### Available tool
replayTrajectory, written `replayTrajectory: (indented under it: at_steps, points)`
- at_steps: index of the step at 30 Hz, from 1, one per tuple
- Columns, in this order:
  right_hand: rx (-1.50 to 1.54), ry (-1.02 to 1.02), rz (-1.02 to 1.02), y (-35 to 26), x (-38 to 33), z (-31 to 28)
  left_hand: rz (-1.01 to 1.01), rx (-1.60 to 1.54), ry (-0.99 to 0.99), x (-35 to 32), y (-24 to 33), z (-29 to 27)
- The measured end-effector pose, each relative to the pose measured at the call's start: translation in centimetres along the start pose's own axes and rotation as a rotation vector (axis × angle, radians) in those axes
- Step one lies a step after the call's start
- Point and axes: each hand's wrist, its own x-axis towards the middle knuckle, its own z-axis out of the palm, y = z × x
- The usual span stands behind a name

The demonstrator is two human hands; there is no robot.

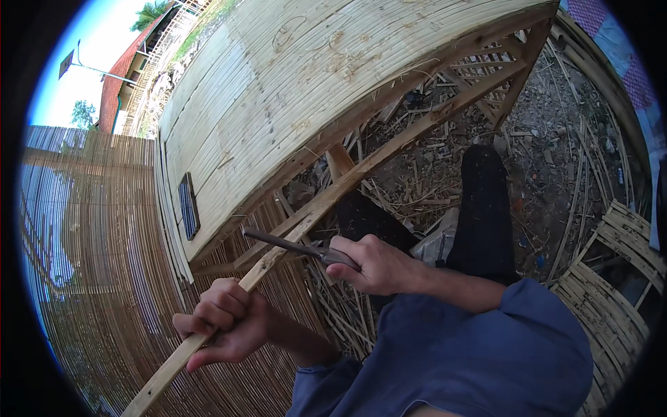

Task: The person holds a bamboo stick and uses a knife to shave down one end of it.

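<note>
My left hand [226,323] is closed round a long, pale bamboo strip [163,375], which slants from the lower left up toward the table's wooden rail. In my right hand [379,264] is a knife [281,242] with a narrow dark blade, gripped by its handle. The blade lies across the strip, a little beyond my left fist, its tip pointing left. Where the strip's far end stops against the rail I cannot make out.
A bamboo-slat table [278,125] with curled shavings fills the upper middle. On its left end lies a dark flat rectangular object [187,206]. A bamboo screen [90,236] stands left. Split offcuts [417,191] litter the ground by my legs. A slatted bamboo piece [597,306] is at right.
</note>
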Motion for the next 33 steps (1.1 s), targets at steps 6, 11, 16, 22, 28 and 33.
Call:
replayTrajectory:
  at_steps: [6, 11, 16, 22, 28, 33]
  points:
    - [-0.167, 0.369, 0.126, 8.5, -0.6, -0.4, -0.003, 0.002, 0.024, -0.1, -0.3, -0.3]
    - [-0.217, 0.063, 0.059, 1.1, -0.5, -0.1, -0.004, 0.019, 0.061, 0.1, 0.3, -1.3]
    - [-0.212, 0.270, 0.092, 7.7, -0.5, -0.2, -0.017, 0.014, 0.044, 0.0, -0.1, -0.3]
    - [-0.371, 0.268, 0.394, 9.6, -2.4, -2.7, -0.017, -0.025, 0.065, 0.2, 0.2, -1.7]
    - [-0.187, 0.062, 0.220, 3.6, -1.1, -2.1, -0.023, 0.039, 0.070, 0.5, -0.1, -1.4]
    - [-0.239, -0.022, 0.086, 1.3, -0.5, -1.7, 0.011, 0.064, 0.086, -0.4, 0.5, -1.1]
